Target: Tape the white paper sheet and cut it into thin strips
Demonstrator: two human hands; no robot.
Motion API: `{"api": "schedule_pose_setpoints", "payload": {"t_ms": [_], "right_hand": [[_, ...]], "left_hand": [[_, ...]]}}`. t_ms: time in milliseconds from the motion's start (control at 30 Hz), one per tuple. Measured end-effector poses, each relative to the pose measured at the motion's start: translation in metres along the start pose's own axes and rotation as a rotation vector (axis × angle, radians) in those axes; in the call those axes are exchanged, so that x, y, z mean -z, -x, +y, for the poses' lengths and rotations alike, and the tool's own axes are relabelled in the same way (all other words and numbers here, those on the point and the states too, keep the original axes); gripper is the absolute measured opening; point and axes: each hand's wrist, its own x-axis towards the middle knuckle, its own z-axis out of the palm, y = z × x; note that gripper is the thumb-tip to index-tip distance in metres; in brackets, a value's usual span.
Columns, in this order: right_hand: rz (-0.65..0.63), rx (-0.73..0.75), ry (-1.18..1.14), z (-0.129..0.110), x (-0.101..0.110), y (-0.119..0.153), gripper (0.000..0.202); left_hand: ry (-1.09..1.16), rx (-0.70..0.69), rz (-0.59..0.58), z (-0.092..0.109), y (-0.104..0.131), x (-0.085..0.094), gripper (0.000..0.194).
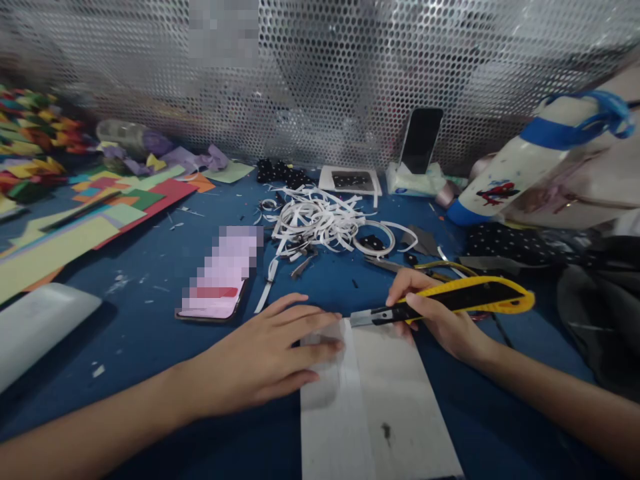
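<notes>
A pale board (400,393) lies in front of me, with a whiter strip (356,393), which looks like paper, running lengthwise along it. My left hand (285,350) rests with fingers spread over the board's left part, its fingertips by the strip. In my right hand (435,320) is a yellow and black utility knife (460,297), gripped between thumb and fingers. Its blade points left, and the tip is at the top end of the strip, close to my left fingertips. Whether the blade touches the strip I cannot tell.
Beyond the board lies a heap of white paper strips (320,220), with scissors (385,265) near it. A lit phone (223,280) is on the left, by coloured paper (145,203). At the right leans a bottle (525,160); another phone (423,140) stands before a perforated metal panel (320,80).
</notes>
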Motion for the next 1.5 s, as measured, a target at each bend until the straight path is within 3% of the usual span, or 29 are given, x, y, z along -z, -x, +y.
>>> {"api": "schedule_pose_setpoints", "payload": {"t_ms": [267, 467, 533, 733, 1100, 1500], "right_hand": [[-0.087, -0.002, -0.002, -0.003, 0.001, 0.002, 0.024], [-0.229, -0.001, 0.021, -0.011, -0.003, 0.006, 0.029], [-0.204, 0.039, 0.025, -0.01, -0.004, 0.006, 0.029], [0.037, 0.122, 0.042, -0.002, -0.003, 0.003, 0.024], [-0.125, 0.038, -0.056, -0.004, -0.002, 0.002, 0.022], [-0.27, 0.042, 0.013, -0.008, -0.001, 0.004, 0.029]], "left_hand": [[-0.004, -0.012, 0.023, -0.001, -0.001, 0.001, 0.035], [0.002, -0.014, 0.019, 0.0, -0.001, 0.003, 0.037], [0.003, -0.011, 0.003, 0.0, -0.001, 0.004, 0.037], [0.024, -0.015, 0.009, 0.001, -0.003, 0.005, 0.036], [0.009, -0.013, -0.004, 0.0, 0.0, 0.002, 0.035], [-0.006, -0.017, 0.02, 0.002, -0.001, 0.004, 0.037]]}}
